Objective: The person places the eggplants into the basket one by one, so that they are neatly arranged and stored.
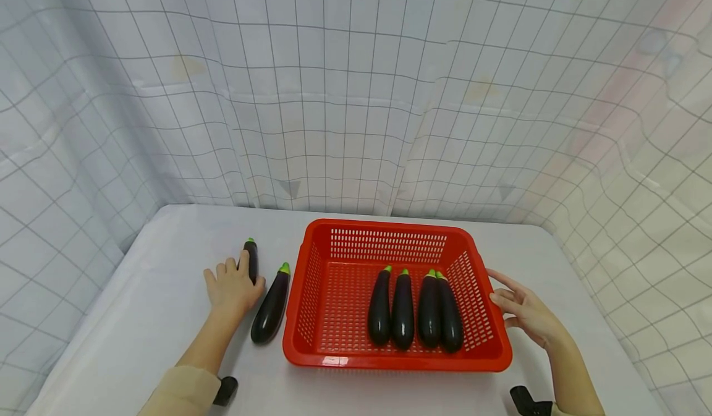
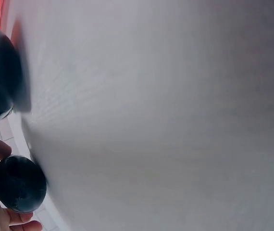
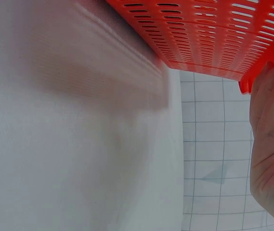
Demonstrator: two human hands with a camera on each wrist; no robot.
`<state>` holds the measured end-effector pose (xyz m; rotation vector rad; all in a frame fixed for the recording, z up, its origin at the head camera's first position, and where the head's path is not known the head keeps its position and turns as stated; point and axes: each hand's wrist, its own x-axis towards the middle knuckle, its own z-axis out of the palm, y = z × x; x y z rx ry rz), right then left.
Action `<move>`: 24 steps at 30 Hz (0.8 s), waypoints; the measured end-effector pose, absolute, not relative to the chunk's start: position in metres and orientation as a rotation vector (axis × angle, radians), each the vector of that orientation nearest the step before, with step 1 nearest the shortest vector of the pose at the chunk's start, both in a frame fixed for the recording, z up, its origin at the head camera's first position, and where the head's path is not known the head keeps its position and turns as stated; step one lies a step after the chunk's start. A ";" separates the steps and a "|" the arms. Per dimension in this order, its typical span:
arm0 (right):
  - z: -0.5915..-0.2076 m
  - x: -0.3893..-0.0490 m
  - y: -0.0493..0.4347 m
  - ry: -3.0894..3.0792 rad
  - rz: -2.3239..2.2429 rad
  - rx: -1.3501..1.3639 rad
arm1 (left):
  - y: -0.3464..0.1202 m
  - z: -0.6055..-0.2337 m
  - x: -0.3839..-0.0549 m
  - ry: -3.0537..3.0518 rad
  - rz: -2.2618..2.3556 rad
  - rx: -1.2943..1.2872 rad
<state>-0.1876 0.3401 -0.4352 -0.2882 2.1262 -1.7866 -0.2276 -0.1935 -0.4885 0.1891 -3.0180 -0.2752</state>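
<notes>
A red basket [image 1: 478, 348] sits on the white bench [image 1: 156, 317], a little to the right of centre, with four eggplants [image 1: 414, 309] lying side by side on its floor, stems pointing to 12 o'clock. Two more lie outside it, at about 9 o'clock from the basket. The near eggplant [image 1: 271, 308] lies just beside the basket's left wall, untouched. The far eggplant [image 1: 251, 258] is smaller and sits further toward 10 o'clock.

The left hand [image 1: 232, 286] lies on that far eggplant, fingers curling over its lower end. The left wrist view shows the dark rounded end [image 2: 20, 184] cupped between thumb and fingers, so the grip looks closed on it, though it does not look lifted off the bench. The right hand [image 1: 525, 314] is at 3 o'clock of the basket, fingers straight and relaxed, their tips touching or just short of the rim; the right wrist view shows the fingers [image 3: 269, 139] right against the basket's outer corner [image 3: 252, 79], holding nothing.

As I judge it, the work is filling the basket, and the step in hand is the pick-up of the fifth eggplant. The next move calls for a firm hold on the smooth skin, a lift high enough to clear both the near eggplant and the left wall, then a set-down in the free space at 9 o'clock of the four already in. The right hand seems placed to steady the basket.
</notes>
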 end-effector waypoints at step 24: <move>-0.438 -0.188 0.342 2.093 -1.816 -0.327 | -0.183 -0.478 -0.223 -2.950 -0.274 0.139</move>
